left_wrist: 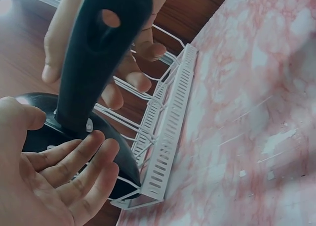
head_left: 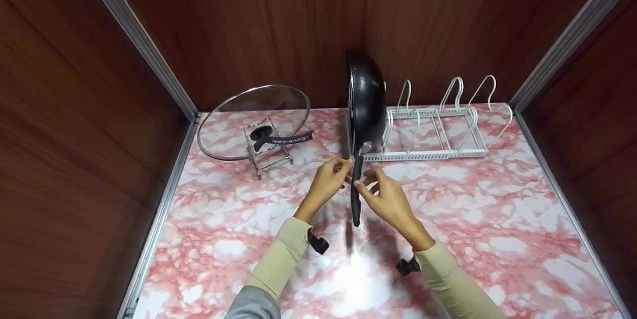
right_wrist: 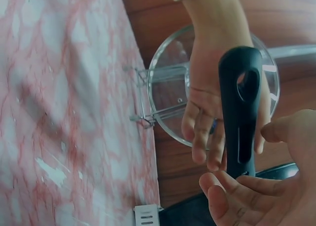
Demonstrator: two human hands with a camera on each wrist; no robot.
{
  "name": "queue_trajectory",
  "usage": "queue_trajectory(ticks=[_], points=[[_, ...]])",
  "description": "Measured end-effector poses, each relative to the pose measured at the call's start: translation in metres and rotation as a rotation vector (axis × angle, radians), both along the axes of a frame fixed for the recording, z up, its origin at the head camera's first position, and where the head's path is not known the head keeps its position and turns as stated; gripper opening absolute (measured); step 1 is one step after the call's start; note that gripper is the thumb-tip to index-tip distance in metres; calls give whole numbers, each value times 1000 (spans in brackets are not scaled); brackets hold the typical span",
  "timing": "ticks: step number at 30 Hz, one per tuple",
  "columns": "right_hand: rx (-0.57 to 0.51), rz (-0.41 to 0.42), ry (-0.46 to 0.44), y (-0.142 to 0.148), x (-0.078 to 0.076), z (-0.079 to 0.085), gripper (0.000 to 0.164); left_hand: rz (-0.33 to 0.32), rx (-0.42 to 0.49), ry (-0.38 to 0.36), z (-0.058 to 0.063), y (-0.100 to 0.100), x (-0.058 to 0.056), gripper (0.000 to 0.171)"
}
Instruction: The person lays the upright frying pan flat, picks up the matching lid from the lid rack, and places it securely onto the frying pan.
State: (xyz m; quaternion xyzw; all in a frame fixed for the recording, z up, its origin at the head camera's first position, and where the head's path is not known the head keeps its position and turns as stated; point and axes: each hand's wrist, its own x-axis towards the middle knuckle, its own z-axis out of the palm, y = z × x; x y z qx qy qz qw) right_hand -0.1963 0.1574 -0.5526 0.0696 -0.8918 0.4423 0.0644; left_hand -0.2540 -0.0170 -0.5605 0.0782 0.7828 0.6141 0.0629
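Observation:
A black frying pan (head_left: pixel 367 105) stands on edge in the left end of a white wire rack (head_left: pixel 423 156), its handle (head_left: pixel 356 199) pointing toward me. My left hand (head_left: pixel 330 179) is at the left side of the handle, with loosely bent fingers and the palm visible in the left wrist view. On the other side, my right hand (head_left: pixel 390 194) has its thumb and fingers spread around the handle without closing on it. The right wrist view shows the handle (right_wrist: pixel 239 102) upright between both hands, its hanging hole at the end.
Left of the pan, a glass lid (head_left: pixel 234 105) with a black knob leans in a small wire stand (head_left: pixel 271 162). Several white dividers rise from the rack's right part. Brown wooden panels (head_left: pixel 259 25) enclose the marbled red-and-white tabletop (head_left: pixel 224 224) at the back and sides.

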Motion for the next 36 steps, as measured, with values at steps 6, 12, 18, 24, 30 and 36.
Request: queue_trajectory(ticks=[6, 12, 18, 24, 30, 36], points=[[-9, -14, -3, -4, 3, -2, 31, -1, -3, -20, -3, 4, 0, 30], [-42, -20, -47, -8, 7, -5, 29, 7, 56, -68, -1, 7, -3, 32], [-63, -3, -74, -13, 10, -9, 31, -8, 156, -137, -2, 9, -6, 35], [-64, 4, -96, -18, 12, -9, 39, -31, 199, -196, -4, 11, -6, 35], [-116, -13, -131, -23, 11, -11, 45, -46, 245, -207, -7, 15, -5, 33], [-170, -29, -158, -26, 10, -11, 39, -79, 246, -189, -8, 19, -4, 34]])
